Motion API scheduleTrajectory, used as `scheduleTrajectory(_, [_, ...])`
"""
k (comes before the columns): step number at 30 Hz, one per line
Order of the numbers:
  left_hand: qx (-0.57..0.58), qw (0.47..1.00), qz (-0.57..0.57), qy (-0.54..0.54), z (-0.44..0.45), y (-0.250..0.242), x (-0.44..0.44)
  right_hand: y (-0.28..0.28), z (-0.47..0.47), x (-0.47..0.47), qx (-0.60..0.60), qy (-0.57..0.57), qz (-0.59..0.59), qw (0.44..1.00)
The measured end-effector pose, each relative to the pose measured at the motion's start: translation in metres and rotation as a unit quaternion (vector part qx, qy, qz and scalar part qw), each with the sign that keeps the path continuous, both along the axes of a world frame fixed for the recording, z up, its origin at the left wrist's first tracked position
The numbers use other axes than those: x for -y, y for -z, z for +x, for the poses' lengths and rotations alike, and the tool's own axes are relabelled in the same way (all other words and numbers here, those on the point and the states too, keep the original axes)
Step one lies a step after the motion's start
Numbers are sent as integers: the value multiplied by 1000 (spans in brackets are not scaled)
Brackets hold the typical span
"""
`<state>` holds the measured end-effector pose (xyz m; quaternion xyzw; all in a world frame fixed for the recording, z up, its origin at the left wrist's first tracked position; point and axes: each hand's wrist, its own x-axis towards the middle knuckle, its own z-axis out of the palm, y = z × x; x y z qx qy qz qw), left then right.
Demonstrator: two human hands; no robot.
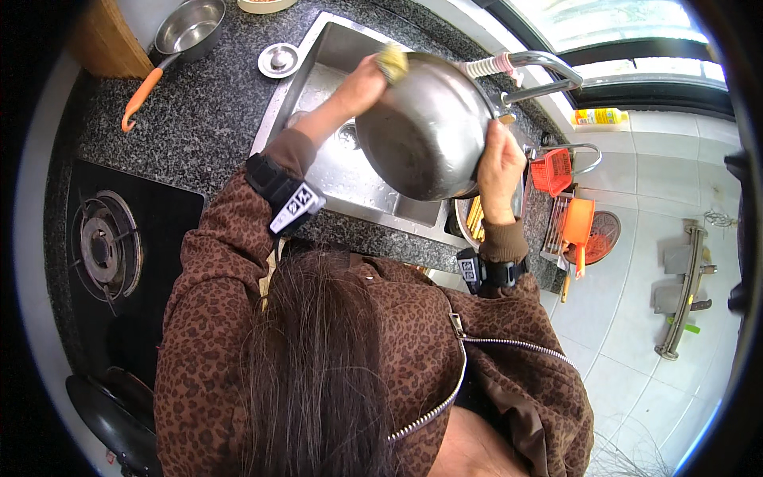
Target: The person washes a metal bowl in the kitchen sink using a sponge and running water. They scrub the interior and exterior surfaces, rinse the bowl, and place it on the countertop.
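Note:
A steel pot is held tilted above the stainless sink, its outer side and bottom facing me. My right hand grips the pot at its right edge. In my left hand is a yellowish scrubbing sponge, pressed against the pot's outer wall near the top. The sink drain shows to the left of the pot, and water drops dot the basin. What lies inside the pot is hidden.
Behind the pot rises a curved faucet. A saucepan and a small steel lid rest on the granite counter at left, beyond a gas burner. To the right are a red basket and knives on a wall rack.

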<state>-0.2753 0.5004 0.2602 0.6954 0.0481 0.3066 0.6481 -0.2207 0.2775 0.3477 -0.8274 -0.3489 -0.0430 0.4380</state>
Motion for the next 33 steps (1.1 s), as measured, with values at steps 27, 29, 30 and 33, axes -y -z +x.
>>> scheduleTrajectory(27, [-2, 943, 331, -31, 38, -12, -14, 35, 23, -12, -240, -57, -25, 969])
scheduleTrajectory(29, [-24, 931, 349, -105, 27, -29, 8, 47, 28, -16, -213, -29, 15, 976])
scheduleTrajectory(30, [-62, 935, 339, -87, 20, -36, 23, 54, 28, -17, -184, -32, 49, 981])
scheduleTrajectory(33, [-76, 911, 401, -54, -6, -44, 79, 66, 25, -14, -113, 5, 14, 994])
